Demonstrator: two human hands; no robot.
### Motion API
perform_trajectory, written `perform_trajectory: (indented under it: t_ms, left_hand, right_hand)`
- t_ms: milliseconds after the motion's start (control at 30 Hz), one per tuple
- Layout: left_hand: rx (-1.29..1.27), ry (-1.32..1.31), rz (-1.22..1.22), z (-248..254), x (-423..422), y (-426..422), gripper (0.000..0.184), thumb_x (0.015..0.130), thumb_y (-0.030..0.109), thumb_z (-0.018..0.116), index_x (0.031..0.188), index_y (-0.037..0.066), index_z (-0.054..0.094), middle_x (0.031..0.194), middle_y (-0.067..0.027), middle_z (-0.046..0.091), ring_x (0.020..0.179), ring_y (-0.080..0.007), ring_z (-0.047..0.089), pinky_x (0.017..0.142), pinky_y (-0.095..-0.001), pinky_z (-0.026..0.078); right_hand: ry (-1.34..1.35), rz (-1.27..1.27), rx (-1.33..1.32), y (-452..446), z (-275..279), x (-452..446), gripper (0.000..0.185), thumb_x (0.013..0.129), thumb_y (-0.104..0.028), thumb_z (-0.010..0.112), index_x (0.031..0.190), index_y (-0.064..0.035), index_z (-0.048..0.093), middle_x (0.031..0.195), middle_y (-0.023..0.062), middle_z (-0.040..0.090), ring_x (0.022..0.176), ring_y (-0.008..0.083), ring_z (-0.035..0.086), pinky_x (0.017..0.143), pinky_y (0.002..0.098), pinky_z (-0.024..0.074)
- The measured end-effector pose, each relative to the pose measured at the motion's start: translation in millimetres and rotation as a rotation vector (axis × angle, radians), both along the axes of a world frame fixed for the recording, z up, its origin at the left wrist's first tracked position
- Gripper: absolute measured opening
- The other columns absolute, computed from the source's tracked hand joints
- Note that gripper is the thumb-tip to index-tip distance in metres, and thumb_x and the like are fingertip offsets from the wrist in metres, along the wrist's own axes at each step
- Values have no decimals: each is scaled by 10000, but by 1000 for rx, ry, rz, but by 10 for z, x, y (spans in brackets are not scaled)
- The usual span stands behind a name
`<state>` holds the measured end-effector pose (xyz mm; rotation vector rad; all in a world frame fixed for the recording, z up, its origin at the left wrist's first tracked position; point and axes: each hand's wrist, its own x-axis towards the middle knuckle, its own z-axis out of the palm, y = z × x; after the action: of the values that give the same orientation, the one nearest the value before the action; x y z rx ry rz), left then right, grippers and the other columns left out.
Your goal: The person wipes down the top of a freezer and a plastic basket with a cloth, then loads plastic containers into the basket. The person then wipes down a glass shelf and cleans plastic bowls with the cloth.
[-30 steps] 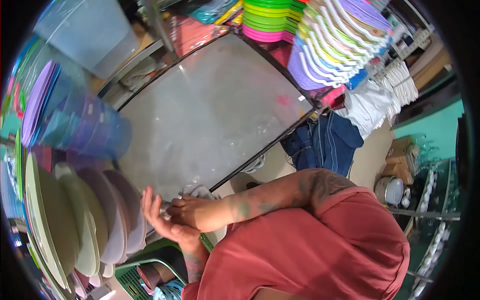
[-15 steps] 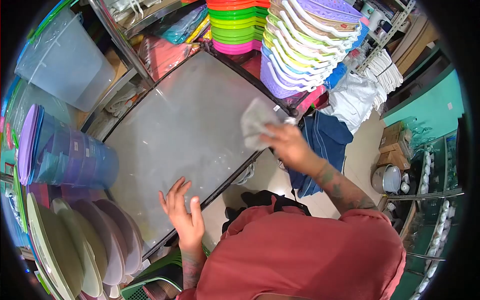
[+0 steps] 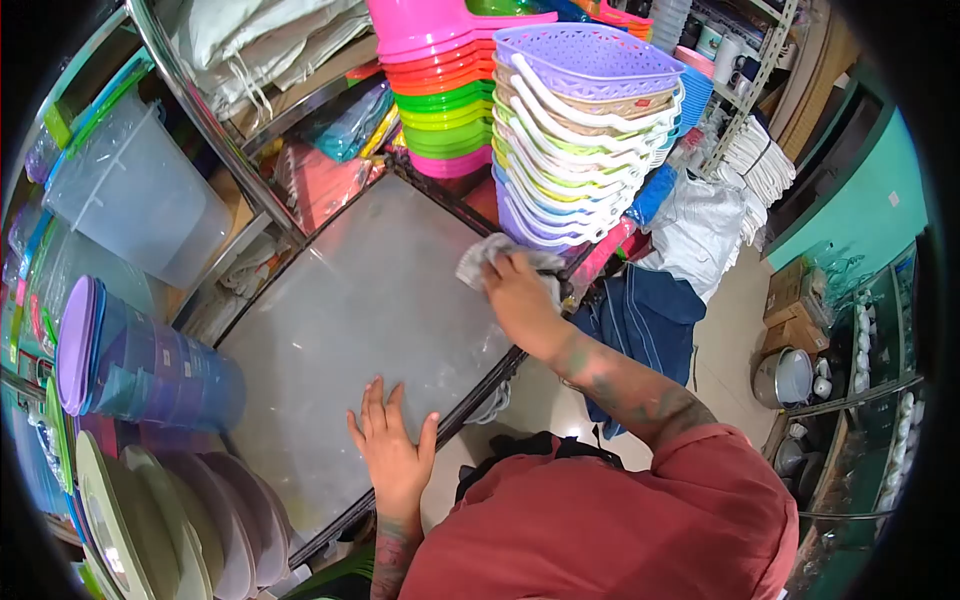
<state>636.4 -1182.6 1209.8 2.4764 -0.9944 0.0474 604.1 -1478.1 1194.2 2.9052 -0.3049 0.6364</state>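
A greyish-white cloth [image 3: 484, 258] is bunched under my right hand [image 3: 524, 303], whose fingers press it onto the far right corner of a tabletop [image 3: 350, 300]. The top is grey, smooth and a little shiny, with a dark edge. My left hand [image 3: 393, 445] lies with fingers spread at the near edge of this top, holding nothing. Part of the cloth reaches past my fingers toward the stacked baskets [image 3: 590, 130], which have white handles and stand just beyond that corner.
Bright stacked plastic tubs [image 3: 440, 110] stand behind the table. Clear bins [image 3: 140, 200], blue-purple buckets [image 3: 170, 360] and upright plastic lids [image 3: 190, 520] line the left side. Dark blue fabric [image 3: 640, 320] hangs at the right, beside a white sack [image 3: 700, 225].
My right hand has moved the cloth left and away from me, up to the baskets. My left hand has come down from a raised pose onto the table's near edge. The view has tilted up.
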Motion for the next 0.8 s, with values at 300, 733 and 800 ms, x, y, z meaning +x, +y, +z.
perform_trajectory:
  t_ms: [300, 733, 800]
  left_hand:
    - [-24, -63, 48, -34, -38, -29, 580, 921, 403, 696, 1366, 47, 588, 1541, -172, 479, 1464, -353, 410, 1203, -629, 218]
    - [-57, -63, 87, -60, -43, -44, 558, 878, 371, 725, 1322, 51, 615, 1509, -154, 519, 1424, -353, 464, 1190, -609, 264]
    - [-61, -70, 92, -50, -59, -38, 554, 883, 364, 722, 1325, 50, 614, 1511, -156, 518, 1425, -355, 463, 1195, -600, 261]
  right_hand:
    - [-67, -64, 101, -335, -357, 1982, 319, 882, -109, 567, 1125, 42, 709, 1216, 170, 636, 1198, 339, 526, 1010, 408, 453]
    - [-235, -31, 323, -665, -470, 2506, 327, 941, -135, 530, 1199, -38, 705, 1373, 130, 576, 1238, 325, 520, 1070, 445, 429]
    - [-224, -63, 289, -604, -511, 2356, 322, 936, -142, 531, 1171, -21, 713, 1344, 135, 587, 1208, 322, 530, 1057, 444, 431]
